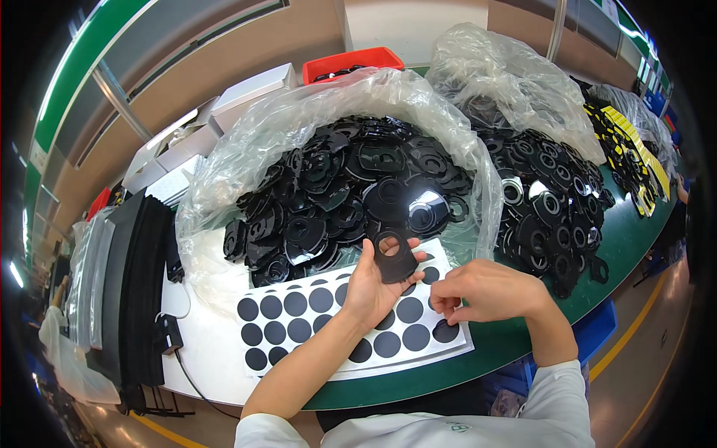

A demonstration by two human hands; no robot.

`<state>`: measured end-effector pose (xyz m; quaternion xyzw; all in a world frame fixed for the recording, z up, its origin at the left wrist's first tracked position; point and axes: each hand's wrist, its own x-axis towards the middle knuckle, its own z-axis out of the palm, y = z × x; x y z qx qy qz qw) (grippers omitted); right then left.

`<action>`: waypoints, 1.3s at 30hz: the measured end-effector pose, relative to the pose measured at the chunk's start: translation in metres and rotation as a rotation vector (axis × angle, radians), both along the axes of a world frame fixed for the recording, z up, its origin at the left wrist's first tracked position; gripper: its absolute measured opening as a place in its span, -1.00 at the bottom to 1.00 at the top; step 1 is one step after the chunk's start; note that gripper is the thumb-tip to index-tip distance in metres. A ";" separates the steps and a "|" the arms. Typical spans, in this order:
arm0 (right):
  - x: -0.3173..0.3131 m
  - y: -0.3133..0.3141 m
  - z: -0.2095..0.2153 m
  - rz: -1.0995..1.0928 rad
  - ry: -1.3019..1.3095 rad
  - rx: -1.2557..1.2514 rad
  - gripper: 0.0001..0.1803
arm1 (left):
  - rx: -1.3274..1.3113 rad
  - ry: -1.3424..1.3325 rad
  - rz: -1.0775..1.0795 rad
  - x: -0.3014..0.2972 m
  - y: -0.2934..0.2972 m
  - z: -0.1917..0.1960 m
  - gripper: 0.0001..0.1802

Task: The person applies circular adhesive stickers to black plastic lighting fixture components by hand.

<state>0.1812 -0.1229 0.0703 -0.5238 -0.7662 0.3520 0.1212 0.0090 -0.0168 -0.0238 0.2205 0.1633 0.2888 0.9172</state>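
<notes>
My left hand (371, 291) holds a black plastic part (394, 263) with a round hole near its top, palm up, thumb along its side. The part is above a white sheet (258, 305) carrying rows of round black stickers (296, 303). My right hand (478, 291) is closed in a pinch at the sheet's right edge. Its fingertips meet the edge of a round black sticker (446, 331) near the sheet's lower right corner. The fingers partly cover that sticker, so I cannot see how far it is lifted. More sheets appear to lie underneath.
Behind the sheet, a large heap of black plastic parts (321, 168) lies in an open clear plastic bag (246, 142). Another heap (556, 216) is at the right. A red bin (355, 60) and white boxes (254, 93) stand behind. Black foam sheets (134, 291) stand left, beside a black adapter (170, 334).
</notes>
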 end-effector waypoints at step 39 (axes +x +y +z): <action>-0.014 0.042 -0.062 -0.528 0.938 0.191 -0.77 | 0.180 0.160 -0.074 0.001 -0.008 0.008 -0.38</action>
